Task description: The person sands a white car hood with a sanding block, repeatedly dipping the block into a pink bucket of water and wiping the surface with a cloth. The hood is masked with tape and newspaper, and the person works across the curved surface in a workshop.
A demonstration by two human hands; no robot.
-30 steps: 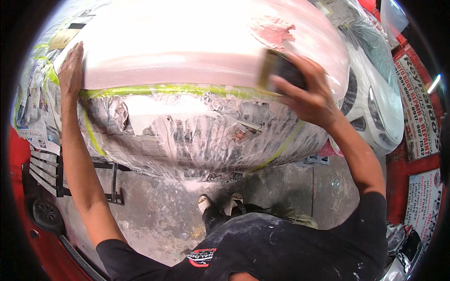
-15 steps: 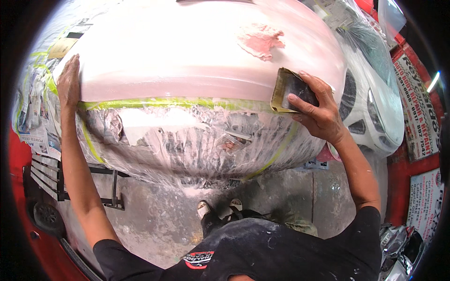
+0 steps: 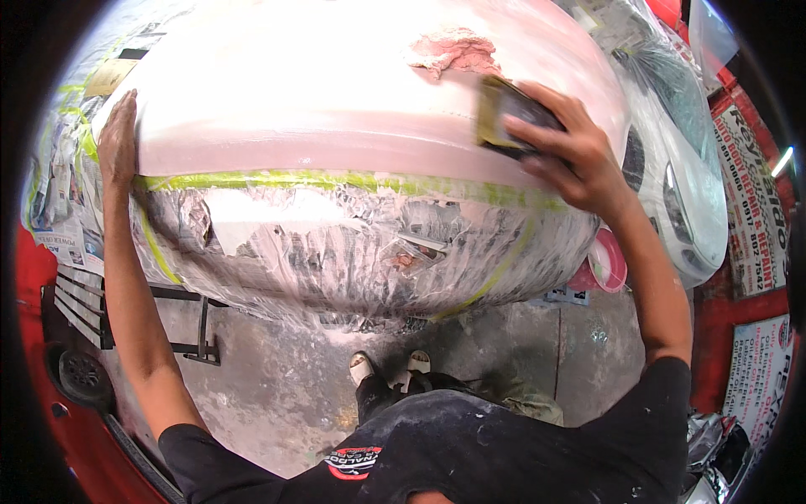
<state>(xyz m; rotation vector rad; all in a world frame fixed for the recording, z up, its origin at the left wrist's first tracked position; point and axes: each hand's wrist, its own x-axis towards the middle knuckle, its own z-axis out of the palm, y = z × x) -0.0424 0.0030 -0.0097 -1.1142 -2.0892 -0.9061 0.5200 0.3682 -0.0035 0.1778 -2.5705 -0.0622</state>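
Observation:
A pale pink-white car panel (image 3: 294,92), its lower edge lined with yellow-green masking tape (image 3: 285,180), spans the upper middle. My right hand (image 3: 579,151) grips a dark sanding block (image 3: 504,118) with a yellowish sheet folded round it, held against the panel's right part. Slight motion blur softens that hand and block. A crumpled pink cloth (image 3: 457,52) lies on the panel just beyond the block. Along the panel's left edge, my left hand (image 3: 118,141) rests with fingers stretched out, holding nothing.
Newspaper and plastic masking (image 3: 336,244) covers the car below the tape. A pink bucket (image 3: 606,262) stands under its right side. A white car (image 3: 684,202) is close on the right. At left are a dark metal rack (image 3: 200,336) and a red vehicle (image 3: 59,420).
My right hand has moved the sanding block slightly left and farther up the panel, toward the cloth. The pink bucket shows more fully. My left hand stays at the left edge.

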